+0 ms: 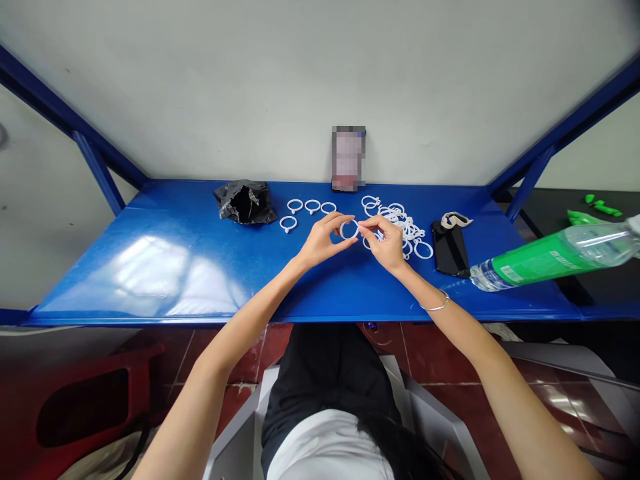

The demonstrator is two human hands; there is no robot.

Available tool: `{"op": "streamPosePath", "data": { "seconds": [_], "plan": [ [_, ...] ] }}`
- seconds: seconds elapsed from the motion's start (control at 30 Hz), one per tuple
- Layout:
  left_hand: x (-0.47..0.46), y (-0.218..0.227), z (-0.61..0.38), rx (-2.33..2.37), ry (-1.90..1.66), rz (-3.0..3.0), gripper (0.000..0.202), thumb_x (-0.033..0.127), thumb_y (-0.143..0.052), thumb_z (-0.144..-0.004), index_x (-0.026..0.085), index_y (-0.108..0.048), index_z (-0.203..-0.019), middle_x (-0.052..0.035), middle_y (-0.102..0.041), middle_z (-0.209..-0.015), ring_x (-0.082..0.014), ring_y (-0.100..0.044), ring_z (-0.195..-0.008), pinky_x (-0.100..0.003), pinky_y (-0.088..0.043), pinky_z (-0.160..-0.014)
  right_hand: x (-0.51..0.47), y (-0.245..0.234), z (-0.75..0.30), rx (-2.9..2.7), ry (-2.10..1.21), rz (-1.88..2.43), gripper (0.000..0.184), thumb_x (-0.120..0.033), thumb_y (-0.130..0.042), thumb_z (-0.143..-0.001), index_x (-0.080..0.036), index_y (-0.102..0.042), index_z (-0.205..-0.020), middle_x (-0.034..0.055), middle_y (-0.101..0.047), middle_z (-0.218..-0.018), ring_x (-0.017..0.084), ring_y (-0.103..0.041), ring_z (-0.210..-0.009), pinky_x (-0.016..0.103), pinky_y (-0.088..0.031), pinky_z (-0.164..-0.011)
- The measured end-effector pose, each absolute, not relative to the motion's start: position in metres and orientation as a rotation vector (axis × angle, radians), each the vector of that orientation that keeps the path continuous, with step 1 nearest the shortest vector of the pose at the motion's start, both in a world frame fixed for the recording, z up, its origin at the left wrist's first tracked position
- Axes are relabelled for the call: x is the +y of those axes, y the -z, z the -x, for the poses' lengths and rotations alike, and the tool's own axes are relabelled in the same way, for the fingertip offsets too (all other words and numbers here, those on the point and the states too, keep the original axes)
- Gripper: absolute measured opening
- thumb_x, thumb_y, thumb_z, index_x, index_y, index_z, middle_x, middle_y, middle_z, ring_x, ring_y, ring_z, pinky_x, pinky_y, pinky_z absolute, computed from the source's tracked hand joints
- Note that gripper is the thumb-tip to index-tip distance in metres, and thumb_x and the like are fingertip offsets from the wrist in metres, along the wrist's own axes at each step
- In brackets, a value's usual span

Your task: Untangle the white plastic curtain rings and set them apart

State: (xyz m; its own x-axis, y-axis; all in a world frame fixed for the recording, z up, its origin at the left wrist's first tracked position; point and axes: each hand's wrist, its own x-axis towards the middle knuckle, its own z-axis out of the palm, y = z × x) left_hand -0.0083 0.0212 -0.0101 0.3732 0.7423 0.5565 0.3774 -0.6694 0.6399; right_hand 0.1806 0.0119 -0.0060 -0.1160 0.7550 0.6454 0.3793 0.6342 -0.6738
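Between my two hands, a white curtain ring [342,232] is held up just above the blue table [300,287]. My left hand [323,238] grips it at the left, thumb and fingertips closed on its rim. The right side of the ring is pinched by my right hand [387,243], whose fingers hide part of that edge. Behind and beside my right hand lies a tangled pile of similar white rings [413,230], partly covered by the hand. Several single rings [313,212] with small eyelets lie apart, to the left of and beyond my left hand.
A crumpled black plastic bag [235,210] sits at the back left. One phone [349,160] leans against the wall; a black phone [450,250] lies right of the pile, with a beige strip [455,221] at its top. A green-labelled bottle [545,260] is at the right.
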Motion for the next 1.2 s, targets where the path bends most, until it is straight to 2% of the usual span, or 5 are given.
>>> {"op": "streamPosePath", "data": {
  "seconds": [0.27,0.43,0.7,1.0,1.2],
  "plan": [
    [0.0203,0.0090,0.0087,0.974,-1.222,-2.270,0.043,0.047,-0.066,-0.090,0.017,-0.065,-0.121,-0.0078,-0.067,-0.104,-0.0116,-0.059,-0.072,-0.027,-0.053,-0.071,0.0125,0.0075,-0.1804,-1.715,-0.375,0.929,0.025,-0.044,-0.063,-0.092,-0.022,-0.069,-0.081,0.0025,-0.073,-0.078,0.018,-0.068,-0.067,0.033,-0.059,-0.065],
    [0.0217,0.0108,0.0086,0.956,-1.309,-2.298,0.041,0.041,-0.065,-0.091,0.016,-0.062,-0.123,-0.0099,-0.066,-0.110,-0.0119,-0.059,-0.075,-0.025,-0.052,-0.071,0.0122,0.0066,-0.1795,-1.730,-0.375,0.911,0.020,-0.041,-0.063,-0.092,-0.023,-0.070,-0.088,0.0026,-0.074,-0.083,0.017,-0.070,-0.071,0.032,-0.060,-0.068],
    [0.0234,0.0119,0.0099,1.010,-1.333,-2.331,0.040,0.039,-0.061,-0.093,0.020,-0.057,-0.128,-0.0128,-0.062,-0.121,-0.0145,-0.062,-0.081,-0.030,-0.054,-0.078,0.0137,0.0069,-0.1783,-1.723,-0.424,0.924,0.022,-0.042,-0.064,-0.092,-0.023,-0.068,-0.100,0.0036,-0.074,-0.090,0.018,-0.071,-0.077,0.035,-0.062,-0.075],
    [0.0237,0.0129,0.0113,1.043,-1.308,-2.396,0.041,0.040,-0.058,-0.095,0.021,-0.056,-0.132,-0.0128,-0.061,-0.124,-0.0155,-0.063,-0.086,-0.032,-0.054,-0.082,0.0125,0.0047,-0.1785,-1.779,-0.375,0.952,0.021,-0.042,-0.060,-0.094,-0.023,-0.068,-0.095,0.0040,-0.075,-0.089,0.018,-0.070,-0.074,0.035,-0.062,-0.074],
    [0.0233,0.0113,0.0122,1.024,-1.302,-2.413,0.041,0.036,-0.059,-0.095,0.021,-0.056,-0.133,-0.0138,-0.061,-0.126,-0.0198,-0.065,-0.098,-0.035,-0.055,-0.088,0.0127,0.0054,-0.1787,-1.786,-0.358,0.932,0.017,-0.038,-0.060,-0.094,-0.022,-0.068,-0.096,0.0041,-0.075,-0.090,0.018,-0.070,-0.074,0.035,-0.061,-0.074]
  ]
}}
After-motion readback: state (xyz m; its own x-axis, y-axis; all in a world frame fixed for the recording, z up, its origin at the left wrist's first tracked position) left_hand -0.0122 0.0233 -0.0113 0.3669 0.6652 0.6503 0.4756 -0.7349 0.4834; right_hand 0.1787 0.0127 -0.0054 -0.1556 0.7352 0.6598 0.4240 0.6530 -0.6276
